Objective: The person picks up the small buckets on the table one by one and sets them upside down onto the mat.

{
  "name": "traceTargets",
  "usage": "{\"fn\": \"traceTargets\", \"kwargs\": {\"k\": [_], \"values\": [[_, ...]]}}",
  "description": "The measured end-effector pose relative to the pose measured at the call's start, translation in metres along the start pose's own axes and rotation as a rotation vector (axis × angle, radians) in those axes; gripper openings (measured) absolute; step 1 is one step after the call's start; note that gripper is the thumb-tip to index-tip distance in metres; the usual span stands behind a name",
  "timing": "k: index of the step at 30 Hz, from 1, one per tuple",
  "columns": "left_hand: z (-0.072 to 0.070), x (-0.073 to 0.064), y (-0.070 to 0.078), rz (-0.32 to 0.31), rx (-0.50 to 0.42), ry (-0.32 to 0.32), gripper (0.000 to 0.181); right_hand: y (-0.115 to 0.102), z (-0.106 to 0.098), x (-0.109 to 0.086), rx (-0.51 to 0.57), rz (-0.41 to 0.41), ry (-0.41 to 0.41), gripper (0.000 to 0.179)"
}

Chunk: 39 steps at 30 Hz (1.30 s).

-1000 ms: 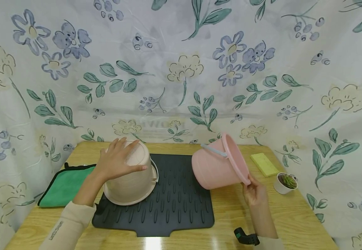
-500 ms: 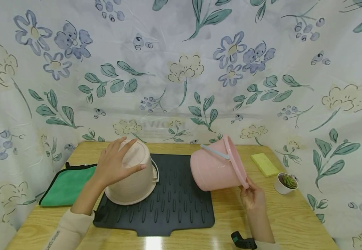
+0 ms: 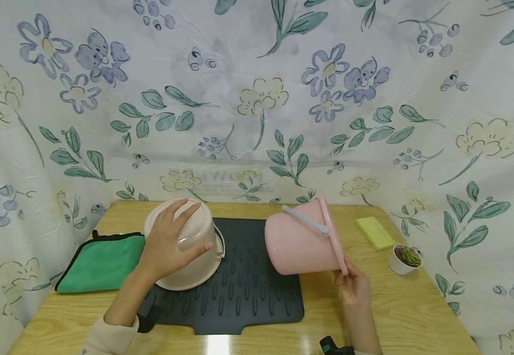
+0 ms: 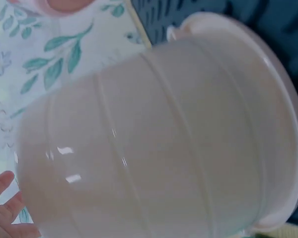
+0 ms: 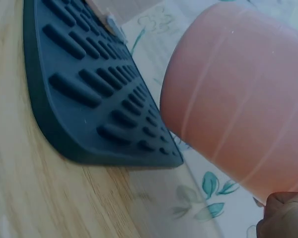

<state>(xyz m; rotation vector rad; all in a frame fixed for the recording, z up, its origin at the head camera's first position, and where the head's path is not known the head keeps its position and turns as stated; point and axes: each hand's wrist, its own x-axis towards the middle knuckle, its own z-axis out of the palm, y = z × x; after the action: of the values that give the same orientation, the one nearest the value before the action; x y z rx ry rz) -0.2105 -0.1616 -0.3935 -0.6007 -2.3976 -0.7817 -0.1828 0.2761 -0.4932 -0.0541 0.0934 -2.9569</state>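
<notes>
A beige bucket point(image 3: 195, 249) stands upside down on the left of the dark ribbed mat point(image 3: 248, 291). My left hand point(image 3: 165, 246) is spread over its upturned base, thumb toward the right; in the left wrist view the fingertips point(image 4: 2, 186) show at the base's edge, and whether they press on it I cannot tell. My right hand point(image 3: 353, 288) grips the rim of a pink bucket point(image 3: 299, 239), tipped on its side with its mouth to the right and raised above the mat's right side. Its pale blue handle point(image 3: 305, 219) lies along the bucket's side.
A green cloth with black trim point(image 3: 101, 261) lies left of the mat. At the right are a yellow sponge-like block point(image 3: 375, 233) and a small potted succulent point(image 3: 405, 259). A floral curtain point(image 3: 257, 98) hangs behind the wooden table point(image 3: 417, 315).
The pink bucket has shifted left and slightly down with my right hand, its mouth turning further edge-on. My left hand has slid slightly right over the beige bucket, which stays in place.
</notes>
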Motion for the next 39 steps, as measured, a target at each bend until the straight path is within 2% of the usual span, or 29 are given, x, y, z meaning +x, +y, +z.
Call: {"fn": "traceTargets", "kwargs": {"k": [5,8,13,18,28,39], "values": [[0.003,-0.006,0.011,-0.018,-0.064,0.001,0.088,0.008,0.001,-0.004,0.024,0.024,-0.078,0.026],[0.005,-0.008,0.015,-0.005,-0.111,0.013,0.089,0.012,0.002,-0.006,0.036,0.050,-0.113,0.027],[0.008,-0.011,0.023,0.020,-0.164,0.023,0.088,0.019,0.002,-0.008,0.071,0.060,-0.117,0.024],[0.013,-0.013,0.030,0.038,-0.200,0.003,0.088,0.026,0.002,-0.010,0.116,0.070,-0.125,0.021],[0.026,-0.021,0.042,0.064,-0.157,-0.027,0.090,0.038,0.001,-0.014,0.168,0.099,-0.164,0.023],[0.039,-0.028,0.052,0.100,-0.171,-0.019,0.087,0.051,-0.001,-0.016,0.253,0.176,-0.329,0.029]]}}
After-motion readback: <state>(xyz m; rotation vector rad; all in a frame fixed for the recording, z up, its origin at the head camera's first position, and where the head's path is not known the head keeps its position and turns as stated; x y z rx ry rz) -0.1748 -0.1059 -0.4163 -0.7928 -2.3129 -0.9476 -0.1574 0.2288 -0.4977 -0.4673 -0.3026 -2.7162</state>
